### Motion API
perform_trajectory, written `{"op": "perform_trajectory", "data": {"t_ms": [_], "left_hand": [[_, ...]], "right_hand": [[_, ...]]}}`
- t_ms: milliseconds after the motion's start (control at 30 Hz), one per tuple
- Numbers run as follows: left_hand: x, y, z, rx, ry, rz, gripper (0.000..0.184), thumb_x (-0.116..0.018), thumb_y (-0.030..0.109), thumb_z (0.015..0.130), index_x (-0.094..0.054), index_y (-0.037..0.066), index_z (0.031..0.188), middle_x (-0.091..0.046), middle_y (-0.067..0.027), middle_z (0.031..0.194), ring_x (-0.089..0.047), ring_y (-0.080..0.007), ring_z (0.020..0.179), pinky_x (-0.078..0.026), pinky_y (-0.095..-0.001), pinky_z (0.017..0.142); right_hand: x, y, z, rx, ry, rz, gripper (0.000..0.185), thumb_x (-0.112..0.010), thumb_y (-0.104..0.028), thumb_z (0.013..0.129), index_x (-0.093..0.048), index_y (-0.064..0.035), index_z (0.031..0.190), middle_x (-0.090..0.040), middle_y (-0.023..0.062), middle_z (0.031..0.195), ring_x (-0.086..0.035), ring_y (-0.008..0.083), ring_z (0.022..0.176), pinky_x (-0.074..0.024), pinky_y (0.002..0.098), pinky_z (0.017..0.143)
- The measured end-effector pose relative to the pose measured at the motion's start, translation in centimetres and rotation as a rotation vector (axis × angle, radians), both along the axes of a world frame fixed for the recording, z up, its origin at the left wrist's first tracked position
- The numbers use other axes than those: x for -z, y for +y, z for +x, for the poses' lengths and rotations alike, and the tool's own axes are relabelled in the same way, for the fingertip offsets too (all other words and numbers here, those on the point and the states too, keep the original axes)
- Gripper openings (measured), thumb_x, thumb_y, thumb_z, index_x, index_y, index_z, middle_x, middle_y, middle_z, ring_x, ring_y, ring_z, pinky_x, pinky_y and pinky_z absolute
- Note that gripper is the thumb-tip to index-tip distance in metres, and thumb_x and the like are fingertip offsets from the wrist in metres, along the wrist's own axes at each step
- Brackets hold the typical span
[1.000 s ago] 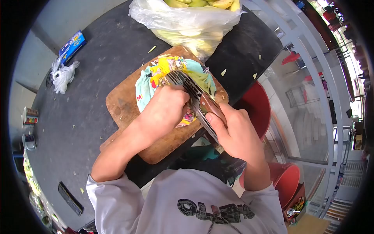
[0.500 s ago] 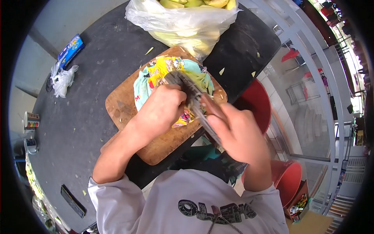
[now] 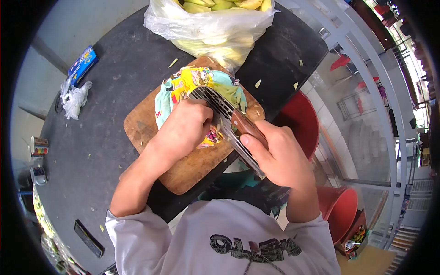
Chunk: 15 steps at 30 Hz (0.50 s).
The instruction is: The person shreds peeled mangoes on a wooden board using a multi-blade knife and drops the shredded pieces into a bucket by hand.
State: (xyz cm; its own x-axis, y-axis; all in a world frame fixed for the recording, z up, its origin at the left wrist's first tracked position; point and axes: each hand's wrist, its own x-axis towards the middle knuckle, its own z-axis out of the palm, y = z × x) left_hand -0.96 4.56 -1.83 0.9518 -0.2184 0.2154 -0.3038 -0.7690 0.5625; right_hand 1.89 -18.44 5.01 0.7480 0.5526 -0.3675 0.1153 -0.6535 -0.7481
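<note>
My right hand (image 3: 284, 156) is closed around the wooden handle of a knife (image 3: 219, 103), whose dark patterned blade slants toward the upper left. My left hand (image 3: 181, 128) is a fist around one end of a second long, flat, blade-like metal piece (image 3: 247, 156); its grip end is hidden. That piece runs down right beneath my right hand, close alongside the knife; whether they touch I cannot tell. Below both lies a colourful cartoon-print cloth (image 3: 167, 94) on a wooden cutting board (image 3: 183, 176). Pale green shreds cling near the cloth's right side.
A plastic bag (image 3: 215, 34) of peeled yellow-green fruit stands behind the board on the black table (image 3: 91, 169). A blue box (image 3: 83, 65), a white plastic bag (image 3: 74, 98), cups (image 3: 39, 146) and a phone (image 3: 88, 237) lie leftward. Red tubs (image 3: 339, 211) stand at right.
The knife has shifted slightly and its blade, blurred before, now shows sharply beside the other metal piece. Both hands keep their grips. The whole view has shifted a little.
</note>
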Motion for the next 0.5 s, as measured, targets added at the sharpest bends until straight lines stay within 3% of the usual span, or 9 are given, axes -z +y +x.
{"op": "perform_trajectory", "data": {"t_ms": [100, 167, 333, 400, 500], "left_hand": [[0.1, 0.1, 0.1, -0.008, 0.021, -0.045, 0.007, -0.070, -0.004, 0.072, -0.068, -0.005, 0.078, -0.065, -0.0219, 0.081, -0.067, -0.0423, 0.081, -0.055, -0.0485, 0.075], [-0.1, 0.1, 0.2, -0.006, 0.019, -0.054, 0.007, -0.071, -0.004, 0.071, -0.068, -0.005, 0.078, -0.065, -0.0219, 0.081, -0.067, -0.0423, 0.081, -0.055, -0.0484, 0.075], [-0.3, 0.3, 0.2, 0.011, 0.035, -0.067, 0.008, -0.072, -0.004, 0.071, -0.069, -0.005, 0.078, -0.066, -0.0220, 0.082, -0.067, -0.0420, 0.082, -0.054, -0.0478, 0.076], [-0.6, 0.4, 0.2, -0.023, 0.014, -0.038, 0.010, -0.073, -0.004, 0.072, -0.073, -0.005, 0.083, -0.068, -0.0180, 0.081, -0.069, -0.0346, 0.078, -0.056, -0.0421, 0.072], [-0.1, 0.3, 0.4, -0.092, 0.036, 0.020, 0.012, -0.074, -0.002, 0.073, -0.074, -0.006, 0.084, -0.069, -0.0195, 0.082, -0.069, -0.0361, 0.080, -0.056, -0.0430, 0.075]], "right_hand": [[1.3, -0.1, -0.4, -0.028, -0.191, -0.018, 0.037, -0.060, -0.029, 0.104, -0.060, 0.0073, 0.105, -0.066, 0.0357, 0.092, -0.064, 0.0540, 0.094, -0.0491, 0.0584, 0.085], [3.9, 0.6, -0.4, 0.028, -0.289, 0.086, 0.028, -0.063, -0.023, 0.102, -0.063, 0.0054, 0.099, -0.058, 0.0251, 0.068, -0.059, 0.0427, 0.062, -0.0461, 0.0449, 0.061], [2.1, -0.3, -0.5, -0.002, -0.226, 0.118, 0.028, -0.064, -0.024, 0.102, -0.065, 0.0037, 0.101, -0.059, 0.0244, 0.067, -0.060, 0.0421, 0.062, -0.0462, 0.0448, 0.060], [1.2, -0.8, -0.8, -0.002, -0.343, 0.196, 0.026, -0.065, -0.021, 0.101, -0.060, 0.0036, 0.095, -0.061, 0.0244, 0.066, -0.064, 0.0469, 0.064, -0.0481, 0.0528, 0.062], [0.5, -1.7, -1.2, 0.097, -0.233, 0.193, 0.024, -0.066, -0.020, 0.101, -0.060, 0.0027, 0.097, -0.061, 0.0234, 0.067, -0.065, 0.0438, 0.064, -0.0469, 0.0495, 0.060]]}}
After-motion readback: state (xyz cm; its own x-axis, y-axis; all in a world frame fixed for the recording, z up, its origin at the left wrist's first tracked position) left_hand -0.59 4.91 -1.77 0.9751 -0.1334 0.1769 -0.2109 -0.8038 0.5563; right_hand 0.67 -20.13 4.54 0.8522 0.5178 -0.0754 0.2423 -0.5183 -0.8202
